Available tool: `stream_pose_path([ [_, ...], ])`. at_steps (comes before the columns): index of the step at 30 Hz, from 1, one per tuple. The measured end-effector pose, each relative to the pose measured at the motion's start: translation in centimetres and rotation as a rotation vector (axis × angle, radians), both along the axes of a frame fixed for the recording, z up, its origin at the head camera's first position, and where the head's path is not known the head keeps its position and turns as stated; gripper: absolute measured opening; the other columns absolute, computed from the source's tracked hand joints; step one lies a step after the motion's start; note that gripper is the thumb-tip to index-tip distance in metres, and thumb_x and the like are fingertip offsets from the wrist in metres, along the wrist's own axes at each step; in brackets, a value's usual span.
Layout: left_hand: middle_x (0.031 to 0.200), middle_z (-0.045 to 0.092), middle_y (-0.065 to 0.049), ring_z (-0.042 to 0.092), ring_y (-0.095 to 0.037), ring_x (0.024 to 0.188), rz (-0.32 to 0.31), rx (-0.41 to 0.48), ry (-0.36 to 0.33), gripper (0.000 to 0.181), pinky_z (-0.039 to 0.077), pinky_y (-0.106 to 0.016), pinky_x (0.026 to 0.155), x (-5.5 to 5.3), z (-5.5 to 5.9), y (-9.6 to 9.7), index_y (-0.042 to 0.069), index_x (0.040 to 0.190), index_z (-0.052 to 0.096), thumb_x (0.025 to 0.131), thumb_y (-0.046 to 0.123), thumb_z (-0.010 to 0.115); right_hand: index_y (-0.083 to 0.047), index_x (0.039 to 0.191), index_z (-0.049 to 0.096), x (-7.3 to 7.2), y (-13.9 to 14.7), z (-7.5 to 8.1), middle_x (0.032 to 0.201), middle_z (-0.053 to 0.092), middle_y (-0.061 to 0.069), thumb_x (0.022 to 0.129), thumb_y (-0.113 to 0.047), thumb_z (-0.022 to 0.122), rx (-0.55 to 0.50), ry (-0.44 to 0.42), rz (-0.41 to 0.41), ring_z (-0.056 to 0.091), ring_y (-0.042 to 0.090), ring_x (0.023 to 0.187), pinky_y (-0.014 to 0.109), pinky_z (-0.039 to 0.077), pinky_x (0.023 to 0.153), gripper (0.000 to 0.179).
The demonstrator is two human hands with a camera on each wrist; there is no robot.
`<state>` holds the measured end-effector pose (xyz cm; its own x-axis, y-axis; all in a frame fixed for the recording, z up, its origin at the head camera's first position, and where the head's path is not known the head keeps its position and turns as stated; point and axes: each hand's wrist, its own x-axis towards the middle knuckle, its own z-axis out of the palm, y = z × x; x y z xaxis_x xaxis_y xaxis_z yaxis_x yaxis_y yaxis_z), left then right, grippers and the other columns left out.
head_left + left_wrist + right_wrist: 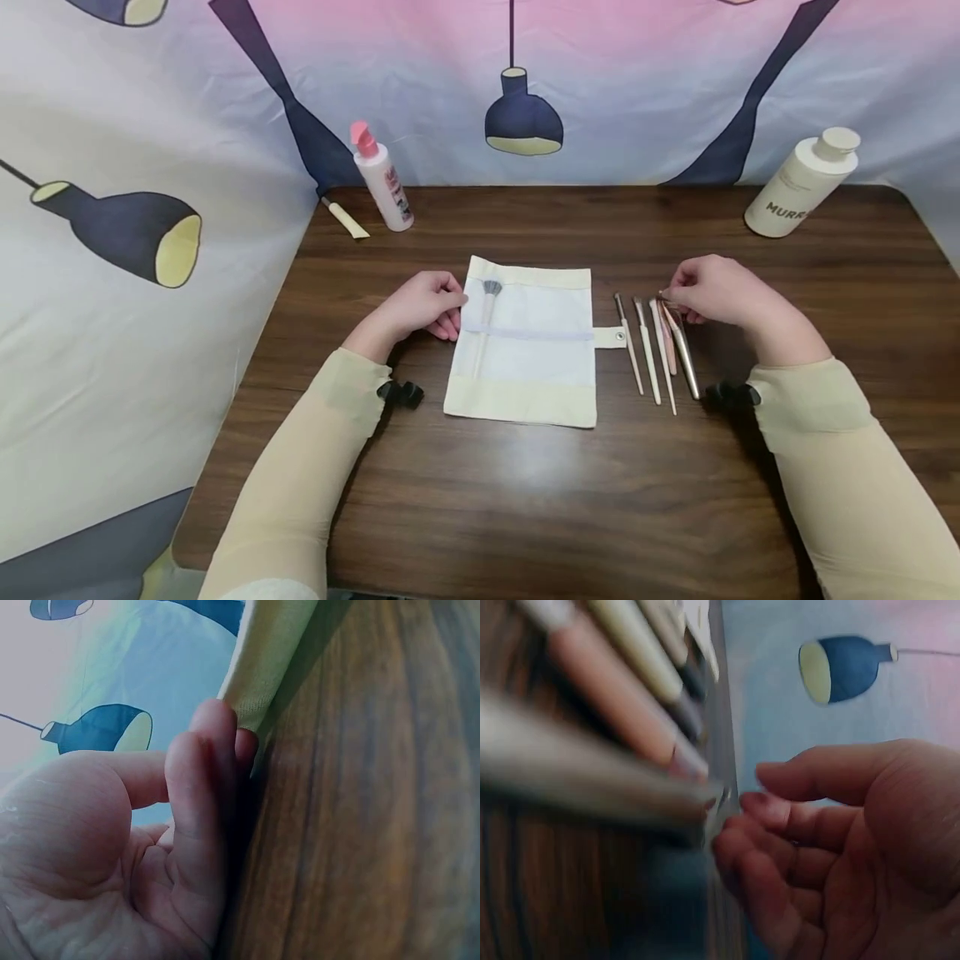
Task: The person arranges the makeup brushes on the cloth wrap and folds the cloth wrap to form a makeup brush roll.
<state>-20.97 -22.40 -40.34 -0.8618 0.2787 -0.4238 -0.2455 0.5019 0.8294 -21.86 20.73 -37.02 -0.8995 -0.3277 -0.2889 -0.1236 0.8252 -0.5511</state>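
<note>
A cream and white brush roll (540, 358) lies unfolded on the table, with a grey-bristled makeup brush (487, 312) tucked under its band at the left. My left hand (431, 304) pinches the roll's left edge; in the left wrist view its fingertips meet the fabric edge (259, 667). To the roll's right lie several slim brushes (647, 354), a pinkish brush (604, 686) and a thicker champagne brush (682, 358). My right hand (708, 287) is over their upper ends, fingers loosely bent. In the right wrist view its fingertips sit right at the champagne brush's end, thumb apart.
At the back left stands a white bottle with a pink top (386, 183), beside a small cream lamp shape printed on the backdrop. A large white bottle (798, 187) stands at the back right. The roll's snap strap (609, 337) points toward the loose brushes.
</note>
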Motion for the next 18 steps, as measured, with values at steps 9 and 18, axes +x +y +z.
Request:
stream_pose_path([
  [9,0.076,0.069,-0.016,0.069,-0.021,0.058,0.007,0.001,-0.016,0.022,0.063,-0.034,0.058,0.1,-0.5,0.1,-0.001,0.107,0.055,0.107,0.021,0.057,0.002,0.098,0.057,-0.4,1.1,-0.7,0.076,0.064,0.012,0.099,-0.03,0.066,0.016,-0.165,0.007,0.067,0.02,0.062,0.035,0.06,0.058,0.033],
  [18,0.076,0.069,-0.016,0.069,-0.021,0.058,0.004,-0.01,0.006,0.022,0.062,-0.034,0.057,0.0,-0.1,0.3,0.0,0.108,0.056,0.107,0.021,0.056,0.002,0.1,0.057,0.4,1.3,0.6,0.075,0.065,0.012,0.097,-0.033,0.07,0.004,-0.214,0.03,0.069,0.02,0.062,0.036,0.061,0.059,0.038],
])
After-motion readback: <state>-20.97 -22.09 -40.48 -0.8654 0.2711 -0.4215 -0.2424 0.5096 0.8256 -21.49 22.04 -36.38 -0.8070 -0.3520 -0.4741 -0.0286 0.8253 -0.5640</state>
